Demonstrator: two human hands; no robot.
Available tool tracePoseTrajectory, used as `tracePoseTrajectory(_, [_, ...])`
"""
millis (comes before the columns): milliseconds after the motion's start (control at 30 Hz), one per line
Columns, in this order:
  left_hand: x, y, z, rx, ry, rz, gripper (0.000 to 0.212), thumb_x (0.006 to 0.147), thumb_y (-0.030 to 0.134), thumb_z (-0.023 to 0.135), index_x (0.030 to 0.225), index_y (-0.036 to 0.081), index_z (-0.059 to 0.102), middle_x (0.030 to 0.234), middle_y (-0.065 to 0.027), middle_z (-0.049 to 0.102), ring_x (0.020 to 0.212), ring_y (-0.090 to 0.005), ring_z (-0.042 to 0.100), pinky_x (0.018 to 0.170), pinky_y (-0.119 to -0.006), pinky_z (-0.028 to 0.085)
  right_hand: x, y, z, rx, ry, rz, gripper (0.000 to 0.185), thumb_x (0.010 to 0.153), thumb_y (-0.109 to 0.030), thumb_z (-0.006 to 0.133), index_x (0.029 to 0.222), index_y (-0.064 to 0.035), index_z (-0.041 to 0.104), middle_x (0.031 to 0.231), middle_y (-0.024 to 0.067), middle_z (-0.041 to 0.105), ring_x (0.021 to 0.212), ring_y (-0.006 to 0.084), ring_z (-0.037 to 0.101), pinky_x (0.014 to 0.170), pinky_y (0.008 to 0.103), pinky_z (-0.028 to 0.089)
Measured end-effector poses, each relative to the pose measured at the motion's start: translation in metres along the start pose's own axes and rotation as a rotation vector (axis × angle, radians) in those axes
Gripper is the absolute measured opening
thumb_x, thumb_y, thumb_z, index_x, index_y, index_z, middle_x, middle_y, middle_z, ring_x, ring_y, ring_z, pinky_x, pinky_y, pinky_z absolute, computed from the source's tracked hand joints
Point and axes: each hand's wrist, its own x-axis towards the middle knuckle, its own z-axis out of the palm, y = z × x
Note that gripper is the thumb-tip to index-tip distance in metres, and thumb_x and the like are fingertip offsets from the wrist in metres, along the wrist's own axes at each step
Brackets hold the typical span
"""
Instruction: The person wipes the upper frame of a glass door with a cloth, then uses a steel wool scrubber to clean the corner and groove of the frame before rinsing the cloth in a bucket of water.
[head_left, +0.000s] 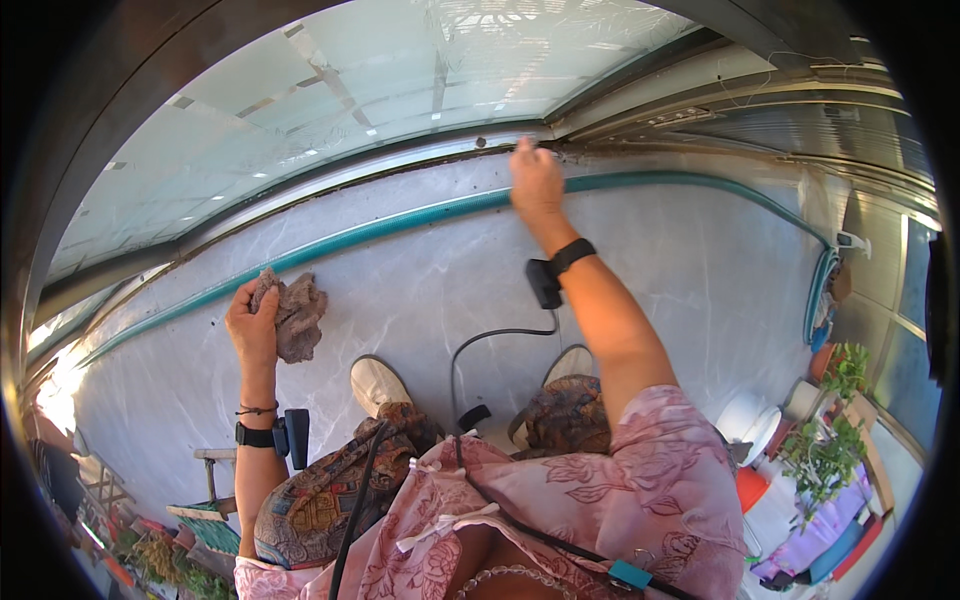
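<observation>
My left hand (253, 330) grips a crumpled grey-brown cloth (301, 319) between thumb and fingers. The cloth hangs over the grey marbled floor, close beside a green hose (420, 216). My right hand (537, 180) reaches forward over the hose to the lower corner of a metal window frame (551, 133). Its fingers are curled, with the fingertips close to the bottom rail; whether they hold anything small is hidden. A dark round spot (481, 142) shows on the rail just left of that hand. Above the rail stands a large frosted glass pane (315, 97).
Potted plants (821, 457), a white bucket (750, 420) and boxes crowd the right side. A white spray-bottle head (853, 244) shows near the hose's coil (819, 292). A folding stool (206, 517) stands behind at left. A black cable (454, 367) hangs from my right wrist.
</observation>
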Motion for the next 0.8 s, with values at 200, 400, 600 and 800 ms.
tracePoseTrajectory(200, [0.006,0.003,-0.006,0.033,-0.014,0.09,0.017,0.073,0.008,0.06,0.086,-0.002,0.057,0.075,-0.001,0.057,0.068,-0.0066,0.049,0.063,-0.022,0.042,0.003,-0.01,0.015,-0.102,0.099,-0.41,0.006,0.065,-0.009,0.05,0.069,-0.0061,0.053,0.103,0.0065,0.056,0.071,0.022,0.048,0.06,0.0344,0.043])
tracePoseTrajectory(400, [0.005,-0.006,0.0,-0.026,-0.005,0.029,0.017,0.073,0.009,0.06,0.086,-0.002,0.057,0.075,-0.0017,0.057,0.068,-0.0073,0.05,0.064,-0.022,0.042,-0.003,-0.011,0.022,-0.19,0.139,-0.284,0.005,0.065,-0.009,0.049,0.066,-0.0054,0.052,0.104,0.0146,0.054,0.071,0.0235,0.048,0.059,0.0349,0.042])
tracePoseTrajectory(600, [0.007,0.0,-0.004,-0.002,-0.01,0.072,0.016,0.073,0.008,0.059,0.086,-0.002,0.057,0.075,-0.0019,0.058,0.069,-0.0072,0.05,0.063,-0.022,0.043,0.008,0.006,0.004,-0.143,0.092,-0.382,0.008,0.064,-0.01,0.05,0.063,-0.0044,0.055,0.093,0.0128,0.055,0.068,0.0236,0.047,0.058,0.0355,0.039])
tracePoseTrajectory(800, [0.003,-0.001,0.002,-0.098,-0.004,-0.009,0.017,0.073,0.008,0.06,0.087,-0.001,0.057,0.076,-0.0021,0.058,0.068,-0.0074,0.051,0.063,-0.021,0.043,-0.006,-0.028,0.02,-0.245,0.072,-0.386,0.009,0.065,-0.012,0.05,0.063,-0.005,0.055,0.102,0.0163,0.054,0.072,0.0235,0.049,0.06,0.035,0.041])
